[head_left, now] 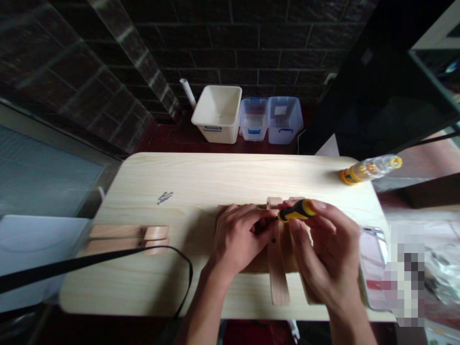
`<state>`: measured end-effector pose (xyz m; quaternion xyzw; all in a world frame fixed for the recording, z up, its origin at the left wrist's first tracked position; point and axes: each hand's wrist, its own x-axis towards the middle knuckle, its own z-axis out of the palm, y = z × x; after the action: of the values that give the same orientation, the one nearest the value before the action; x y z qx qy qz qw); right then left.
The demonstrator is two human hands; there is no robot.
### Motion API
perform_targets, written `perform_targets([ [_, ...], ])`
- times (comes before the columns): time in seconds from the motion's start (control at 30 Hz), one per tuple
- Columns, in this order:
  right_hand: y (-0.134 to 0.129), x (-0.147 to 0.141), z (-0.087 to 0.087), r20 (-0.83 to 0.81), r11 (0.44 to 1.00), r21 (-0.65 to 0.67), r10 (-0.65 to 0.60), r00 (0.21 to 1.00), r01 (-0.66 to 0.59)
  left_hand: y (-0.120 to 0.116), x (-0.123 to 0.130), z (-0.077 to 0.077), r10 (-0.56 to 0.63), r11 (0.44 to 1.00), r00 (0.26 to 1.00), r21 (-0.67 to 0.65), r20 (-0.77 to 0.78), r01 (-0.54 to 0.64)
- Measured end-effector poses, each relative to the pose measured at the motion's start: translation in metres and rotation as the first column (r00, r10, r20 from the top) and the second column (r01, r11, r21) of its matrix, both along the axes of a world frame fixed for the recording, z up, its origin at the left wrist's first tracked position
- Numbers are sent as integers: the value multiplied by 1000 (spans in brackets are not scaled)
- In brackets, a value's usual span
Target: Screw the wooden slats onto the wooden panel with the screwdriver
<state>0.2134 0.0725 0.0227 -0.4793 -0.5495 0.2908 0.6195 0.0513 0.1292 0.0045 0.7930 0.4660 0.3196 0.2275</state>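
My right hand (327, 244) is closed round a yellow and black screwdriver (297, 211), which points left. At its tip, the thumb and fingers of my left hand (244, 235) are pinched together; whatever they hold is hidden. Both hands are over a brown board (251, 264) lying on the light wooden table (215, 177). A wooden strip (278, 282) with a dark hole crosses the board and sticks out past its near edge. A second strip lies partly under my right hand.
Several screws (165, 197) and two wooden pieces (117, 232) lie on the left. A black strap (89, 258) hangs across the table's left side. A clear yellow-based bottle (370, 170) stands back right; a phone (373, 268) lies right. Bins (219, 129) stand behind.
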Motion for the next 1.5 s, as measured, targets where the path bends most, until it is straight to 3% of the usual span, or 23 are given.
perform_targets([
  [1.5,1,-2,-2,-3,1000,7,-27,1000,27,-1,0,4,0,1000,1000,-4,-8,0],
])
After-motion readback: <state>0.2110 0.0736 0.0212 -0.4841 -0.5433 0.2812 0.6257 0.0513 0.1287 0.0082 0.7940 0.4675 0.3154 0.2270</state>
